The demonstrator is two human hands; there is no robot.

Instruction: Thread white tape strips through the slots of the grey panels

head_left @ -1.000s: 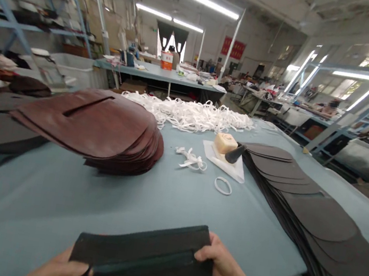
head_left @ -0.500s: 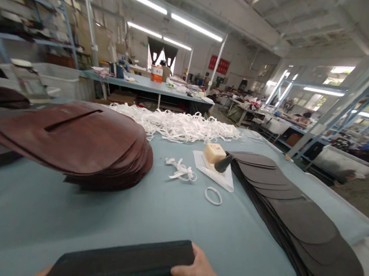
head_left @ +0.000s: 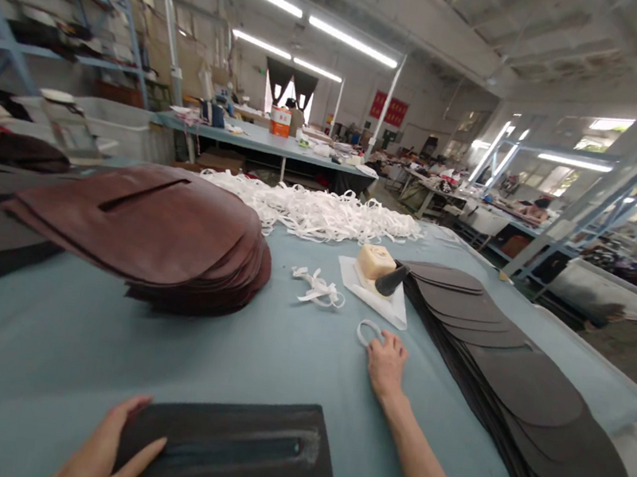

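Observation:
A dark grey leather-like panel (head_left: 236, 451) with a long slot across it lies at the near edge of the blue table. My left hand (head_left: 110, 447) grips its left side, thumb on top and fingers at the edge. Beyond it, my right hand (head_left: 387, 362) reaches out with curled fingers on the right side of a white ring-shaped band (head_left: 368, 329). The fingertips partly cover the band. Just past that hand, a yellowish block (head_left: 375, 262) and a dark cone-shaped piece (head_left: 391, 281) rest on a white sheet (head_left: 388, 310).
A stack of brown panels (head_left: 174, 232) stands on the left of the table (head_left: 250, 365). Dark grey panels (head_left: 520, 375) fan out along the right side. White strips (head_left: 310, 213) are heaped at the back, with a small tangle (head_left: 319, 289) nearer.
My right hand has let go of the panel and moved forward to the white band. The panel now lies flatter, showing its slot, with my left hand still on it.

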